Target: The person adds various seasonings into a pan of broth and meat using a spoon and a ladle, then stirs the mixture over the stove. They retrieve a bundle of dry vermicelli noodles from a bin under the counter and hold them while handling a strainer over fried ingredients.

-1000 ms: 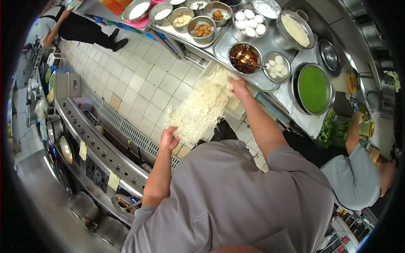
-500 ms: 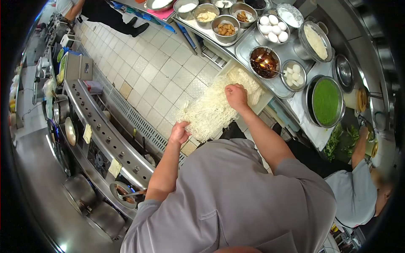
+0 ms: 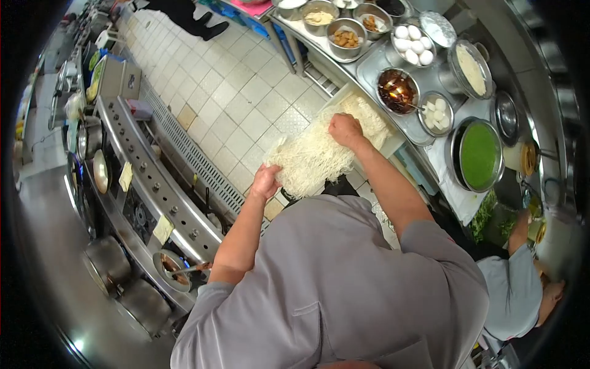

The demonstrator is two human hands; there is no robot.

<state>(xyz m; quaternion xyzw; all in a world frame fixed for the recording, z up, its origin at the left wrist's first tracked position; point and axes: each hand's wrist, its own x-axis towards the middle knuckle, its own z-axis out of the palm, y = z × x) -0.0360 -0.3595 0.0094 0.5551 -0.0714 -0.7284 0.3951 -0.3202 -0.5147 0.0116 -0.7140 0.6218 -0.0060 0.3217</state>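
Note:
A wide mass of thin, pale noodles (image 3: 313,161) spreads in front of my body, reaching an open white drawer or bin (image 3: 393,145) under the counter's edge. My left hand (image 3: 266,180) is closed on the noodles' left end, fingers curled at the edge. On their upper right part, my right hand (image 3: 346,130) is closed like a fist, with noodles around it; its fingertips are hidden. More noodles (image 3: 369,120) lie in the bin beyond that hand. Whatever supports the underside of the mass is out of sight.
The counter on the right holds a bowl of dark sauce (image 3: 398,91), white eggs (image 3: 413,44), white chunks (image 3: 436,114) and green liquid (image 3: 480,155). A steel stove (image 3: 161,184) runs along the left. One co-worker (image 3: 507,289) stands at the right; another person's legs (image 3: 184,18) show at the top.
The view has shifted slightly, so the counter sits farther right. Both my hands have moved a little forward with the noodles, whose near edge hangs a bit differently.

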